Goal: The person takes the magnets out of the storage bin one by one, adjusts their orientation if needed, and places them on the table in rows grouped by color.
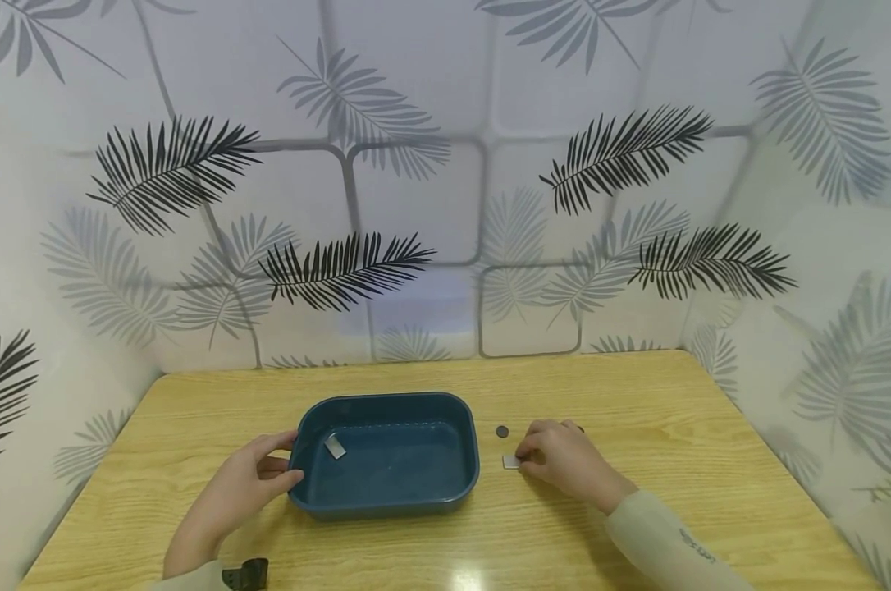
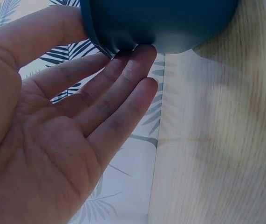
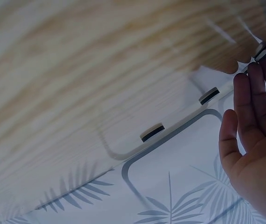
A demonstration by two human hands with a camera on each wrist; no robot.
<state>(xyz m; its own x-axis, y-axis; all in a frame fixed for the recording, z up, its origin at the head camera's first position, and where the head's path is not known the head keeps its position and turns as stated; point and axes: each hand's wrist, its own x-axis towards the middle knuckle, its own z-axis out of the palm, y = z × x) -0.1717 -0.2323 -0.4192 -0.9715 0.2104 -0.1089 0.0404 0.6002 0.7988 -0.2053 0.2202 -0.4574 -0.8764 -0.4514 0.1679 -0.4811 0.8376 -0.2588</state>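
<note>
A dark blue rectangular basin stands on the wooden table. My left hand holds it by its left end, thumb at the rim and fingers against the outer wall. Inside, near the left wall, lies a small whitish rectangular piece. To the right of the basin, my right hand pinches the right end of another small whitish rectangular piece at the tabletop; its fingers hide that end. A small dark disc lies just beyond this piece.
Another dark disc is mostly hidden behind the right hand. Two dark-sided discs, the nearer and the farther, appear in the right wrist view. Leaf-patterned wall covering rises behind the wooden table.
</note>
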